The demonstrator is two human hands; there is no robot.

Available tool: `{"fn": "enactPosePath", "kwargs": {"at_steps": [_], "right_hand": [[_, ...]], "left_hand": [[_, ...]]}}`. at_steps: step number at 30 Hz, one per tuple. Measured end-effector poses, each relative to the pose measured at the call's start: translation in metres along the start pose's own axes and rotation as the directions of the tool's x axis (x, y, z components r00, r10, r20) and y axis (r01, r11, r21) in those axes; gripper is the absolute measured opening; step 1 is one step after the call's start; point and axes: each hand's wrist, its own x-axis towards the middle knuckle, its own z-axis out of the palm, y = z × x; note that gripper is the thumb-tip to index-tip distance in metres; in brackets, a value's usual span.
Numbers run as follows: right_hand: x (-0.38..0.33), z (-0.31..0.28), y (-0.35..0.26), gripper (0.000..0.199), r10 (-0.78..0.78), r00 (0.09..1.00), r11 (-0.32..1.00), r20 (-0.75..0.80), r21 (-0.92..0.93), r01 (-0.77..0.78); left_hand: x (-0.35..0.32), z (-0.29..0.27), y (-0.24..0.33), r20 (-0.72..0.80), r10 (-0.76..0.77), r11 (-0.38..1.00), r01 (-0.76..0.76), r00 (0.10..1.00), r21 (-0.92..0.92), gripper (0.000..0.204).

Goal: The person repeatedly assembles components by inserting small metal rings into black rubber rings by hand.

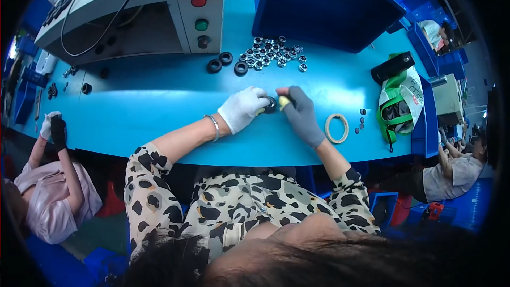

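Note:
My left hand (243, 108), in a white glove, grips a small black rubber ring (271, 105) just above the blue table (159, 106). My right hand (300, 112), in a grey glove, pinches a small yellow piece (283, 102) right against that ring. The two hands meet at the middle of the table. A heap of several small metal ring parts (272, 53) lies beyond the hands. Three black rubber rings (226, 64) sit to the left of that heap.
A grey machine (133, 5) with red and green buttons stands at the back left. A dark blue bin (324, 5) stands at the back right. A tape roll (337, 128), a green-and-white bag (399, 101) and a black case (393, 66) lie right. Other people sit on both sides.

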Motion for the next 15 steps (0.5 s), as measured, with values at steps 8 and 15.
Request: {"fn": "enactPosePath", "kwargs": {"at_steps": [8, 15], "right_hand": [[-0.015, 0.005, -0.011, 0.032, -0.118, 0.993, 0.938, 0.007, -0.328, 0.113], [-0.003, -0.008, -0.013, 0.032, -0.084, 0.983, 0.906, 0.162, -0.399, 0.143]], "left_hand": [[0.011, -0.003, -0.008, 0.087, 0.057, 0.998, -0.060, 0.995, 0.024, 0.017], [0.018, -0.002, -0.025, 0.227, 0.194, 0.975, -0.213, 0.954, 0.061, 0.020]]}}
